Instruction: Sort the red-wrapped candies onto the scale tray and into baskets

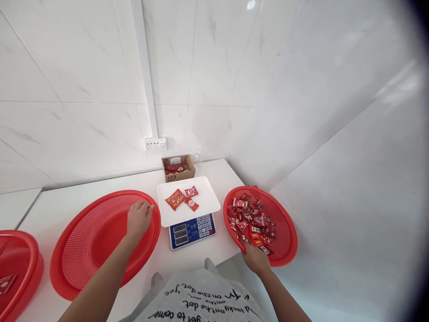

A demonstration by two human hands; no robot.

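Observation:
My left hand (139, 218) is over the right side of a large red mesh basket (80, 243), close to its rim. Its fingers are curled together, and what they hold, if anything, cannot be made out. My right hand (256, 259) grips the near rim of another red basket (288, 239), tilted at the table's right end. Many small red candy packets (248, 217) lie heaped in that basket. Between the two baskets stands a digital scale (192, 230) with a white pan (206, 197). On the pan lie a larger red packet (175, 199) and two small ones (191, 192).
Behind the scale, a cardboard box (182, 176) with red packets stands near the tiled wall. A third red basket (28, 255) is at the far left, with a packet (6, 283) inside. A power socket (156, 143) is on the wall. The white table (214, 172) ends near the right wall.

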